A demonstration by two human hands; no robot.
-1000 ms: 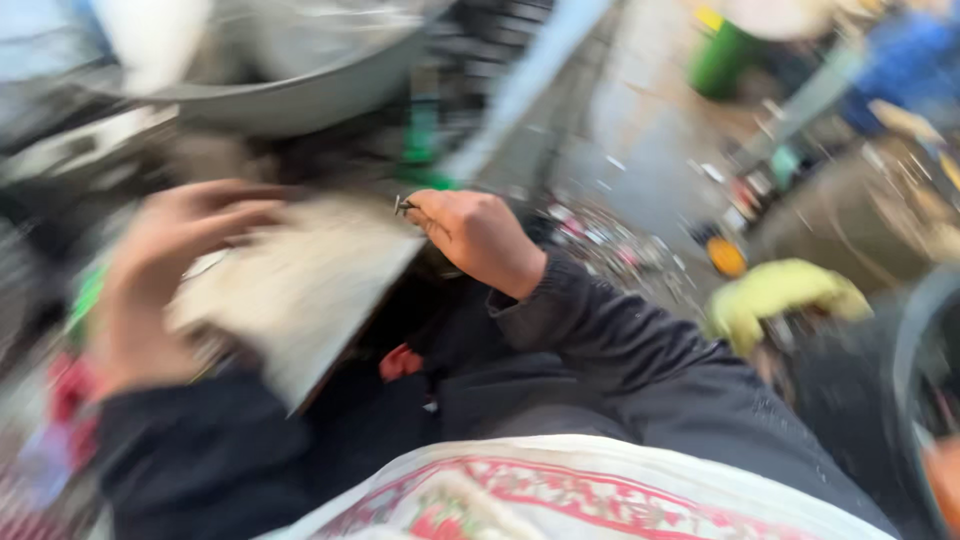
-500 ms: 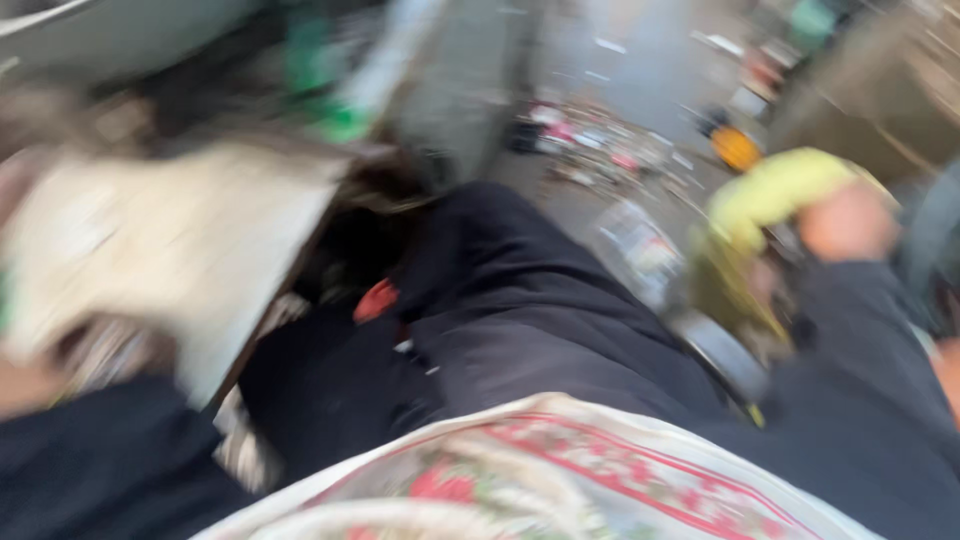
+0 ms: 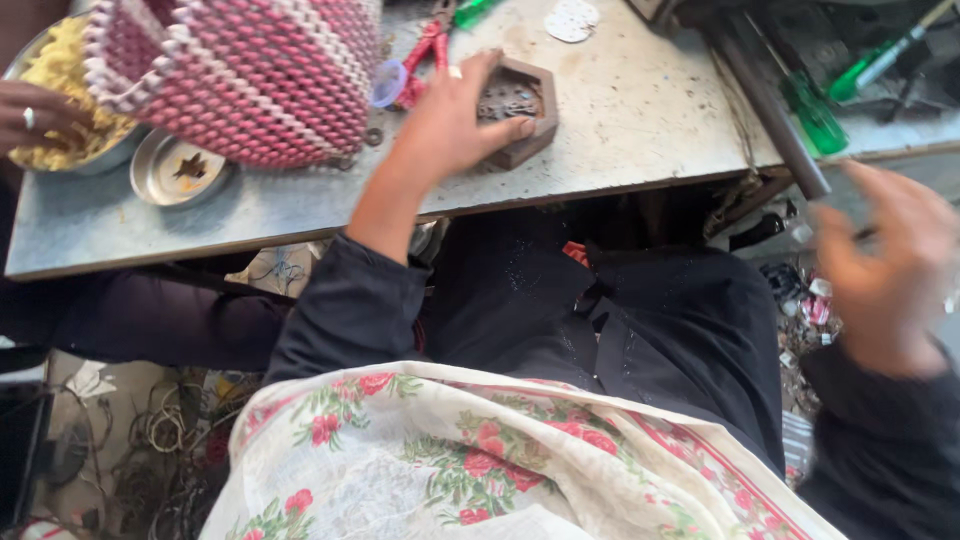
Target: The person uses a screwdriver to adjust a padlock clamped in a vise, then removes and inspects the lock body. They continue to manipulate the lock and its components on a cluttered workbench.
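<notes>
the left hand lies on the bench near its front edge, about midway along, fingers spread wide over a brown hexagonal tray; the fingertips touch the tray's rim and the small dark parts inside it, and nothing is gripped. the tray sits flat, just behind the front edge. just behind the hand are red-handled pliers and a small pale purple cap. toward the bench's left end stands a pink and white woven basket, with a small round metal dish in front of it near the front edge and a bowl of yellow food at the left end, where another person's hand rests. the right hand is off the bench's right front corner, blurred, fingers loosely open and holding nothing that i can tell. green-handled screwdrivers lie at the bench's right end.
</notes>
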